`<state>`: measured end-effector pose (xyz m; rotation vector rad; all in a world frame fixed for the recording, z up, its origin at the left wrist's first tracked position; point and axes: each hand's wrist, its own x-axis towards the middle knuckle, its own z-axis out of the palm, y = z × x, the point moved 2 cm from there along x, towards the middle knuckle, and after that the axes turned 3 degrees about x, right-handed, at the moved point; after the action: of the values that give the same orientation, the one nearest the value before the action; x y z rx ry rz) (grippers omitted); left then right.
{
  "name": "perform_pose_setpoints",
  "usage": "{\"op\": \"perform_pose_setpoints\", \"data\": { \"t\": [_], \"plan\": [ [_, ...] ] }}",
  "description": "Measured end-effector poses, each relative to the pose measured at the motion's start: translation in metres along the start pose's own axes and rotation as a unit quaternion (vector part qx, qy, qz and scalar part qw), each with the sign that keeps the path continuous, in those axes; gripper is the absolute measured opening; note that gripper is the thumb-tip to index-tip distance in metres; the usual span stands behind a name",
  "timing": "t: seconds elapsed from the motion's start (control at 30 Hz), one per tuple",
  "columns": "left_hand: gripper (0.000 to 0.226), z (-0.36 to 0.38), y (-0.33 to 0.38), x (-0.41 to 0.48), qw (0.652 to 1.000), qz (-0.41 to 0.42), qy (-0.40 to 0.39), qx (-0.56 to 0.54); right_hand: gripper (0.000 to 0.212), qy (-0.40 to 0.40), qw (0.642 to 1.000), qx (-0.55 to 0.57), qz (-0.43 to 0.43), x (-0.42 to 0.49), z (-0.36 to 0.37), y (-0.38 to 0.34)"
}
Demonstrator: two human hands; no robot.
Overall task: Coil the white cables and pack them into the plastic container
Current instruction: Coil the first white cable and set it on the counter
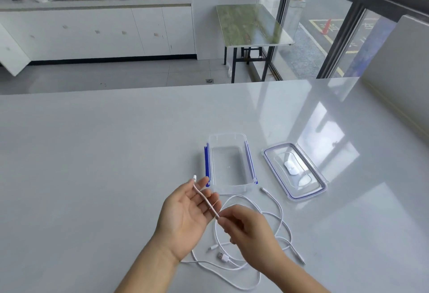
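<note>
Where the white cable (205,197) lies: held between the two hands above the table (92,153), just in front of the near end of the plastic container (227,136).
Long axis of the held stretch: diagonal, far-left to near-right; its small connector (194,177) points away from the person and projects past the left fingertips.
Left hand (185,213): palm up, fingers straight and slightly spread; the cable rests across them, unclasped.
Right hand (250,227): thumb and forefinger pinch the cable at the near end of the straight stretch; the other fingers are curled.
Loose cables (239,196): slack white loops on the table under and to the right of both hands, trailing toward the near edge; a USB plug (222,256) lies between the wrists.
Container: uncovered, its long axis running away from the person, with blue latches (207,165) along the long sides.
Lid (294,170): flat on the table just right of the container, apart from it, slightly angled.
</note>
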<state>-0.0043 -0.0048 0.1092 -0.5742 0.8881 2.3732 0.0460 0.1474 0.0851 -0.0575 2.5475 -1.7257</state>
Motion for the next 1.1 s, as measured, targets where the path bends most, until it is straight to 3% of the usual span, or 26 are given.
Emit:
{"op": "perform_pose_setpoints", "data": {
  "t": [0.1, 0.27, 0.37, 0.47, 0.6, 0.73, 0.9, 1.0, 1.1],
  "plan": [
    [0.038, 0.009, 0.004, -0.004, 0.999, 0.007, -0.031, -0.009, 0.006, 0.007, 0.996, -0.059, -0.072, -0.001, -0.003, -0.011],
    [0.033, 0.018, 0.003, -0.011, 0.999, 0.023, -0.042, 0.021, 0.010, -0.048, 0.992, -0.052, -0.103, -0.004, -0.019, -0.011],
    [0.031, 0.021, 0.005, -0.016, 0.996, 0.038, -0.078, 0.009, 0.018, -0.134, 0.989, -0.030, -0.048, -0.008, -0.027, 0.001],
    [0.034, 0.025, 0.010, -0.022, 0.992, 0.029, -0.125, 0.005, 0.026, -0.221, 0.971, -0.079, 0.045, -0.005, -0.037, 0.016],
    [0.031, 0.031, 0.010, -0.035, 0.970, -0.031, -0.184, 0.153, 0.024, -0.269, 0.942, -0.180, 0.091, 0.019, -0.058, 0.016],
    [0.028, 0.032, 0.001, -0.041, 0.912, -0.068, -0.171, 0.367, 0.018, -0.232, 0.928, -0.285, 0.061, 0.056, -0.073, -0.024],
    [0.030, 0.032, -0.008, -0.039, 0.845, -0.037, -0.109, 0.522, 0.004, -0.164, 0.948, -0.272, 0.021, 0.074, -0.079, -0.093],
    [0.031, 0.029, -0.005, -0.036, 0.852, 0.015, -0.075, 0.518, 0.012, -0.114, 0.925, -0.358, -0.045, 0.060, -0.068, -0.116],
    [0.033, 0.025, -0.001, -0.034, 0.905, 0.052, -0.077, 0.415, 0.016, -0.047, 0.940, -0.335, -0.036, 0.039, -0.061, -0.116]
  ]
}}
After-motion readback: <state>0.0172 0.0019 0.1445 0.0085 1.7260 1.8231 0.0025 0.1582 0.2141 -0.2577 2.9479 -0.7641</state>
